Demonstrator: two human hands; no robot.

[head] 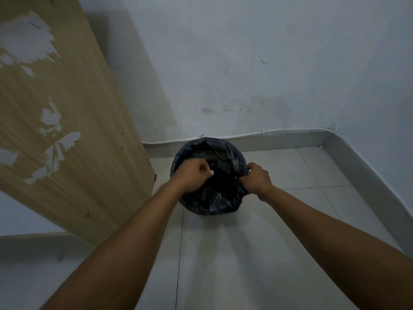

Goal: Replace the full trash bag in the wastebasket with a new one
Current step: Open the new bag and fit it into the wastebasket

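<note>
A round wastebasket (210, 209) stands on the tiled floor near the wall, lined with a black trash bag (214, 198) folded over its rim. Dark mesh of the basket's inner wall shows at the far side. My left hand (192, 175) is curled into a fist over the left part of the opening, pinching bag film. My right hand (257, 177) grips the bag's edge at the right rim. The bottom of the basket is dark and hidden.
A worn wooden panel (67, 130) with peeled veneer leans up on the left, close to the basket. Behind it runs a white wall with a skirting (279, 137) that curves round to the right. Pale floor tiles (223, 253) lie in front.
</note>
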